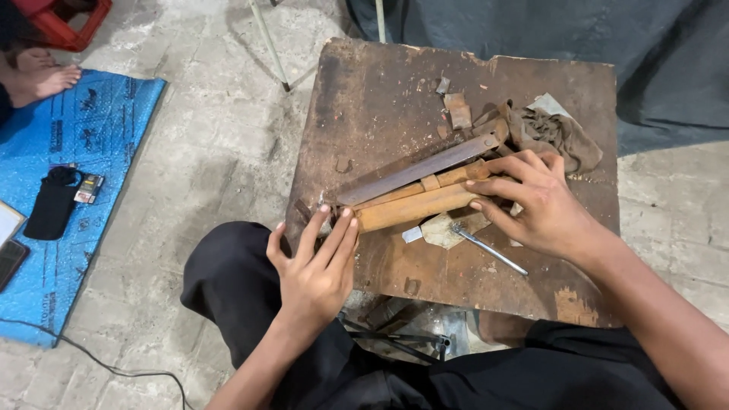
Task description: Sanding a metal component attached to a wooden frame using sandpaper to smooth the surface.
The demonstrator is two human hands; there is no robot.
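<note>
On a worn brown wooden board (380, 106) lies a long wooden stick (414, 206) with a second thinner stick and a flat metal file (418, 171) alongside it. My right hand (535, 205) rests over the right end of the sticks, fingers spread and pressing them down. My left hand (315, 266) sits at the left end, fingertips touching the tips of the stick and the file at the board's near edge. Neither hand wraps fully around anything.
A thin metal rod (490, 250) and a scrap of paper (448, 229) lie near my right hand. A brown rag (554, 130) and small metal pieces (457, 110) sit further back. A blue tarp (76, 182) with a black pouch (52, 203) is on the left, another person's foot (42, 76) beside it.
</note>
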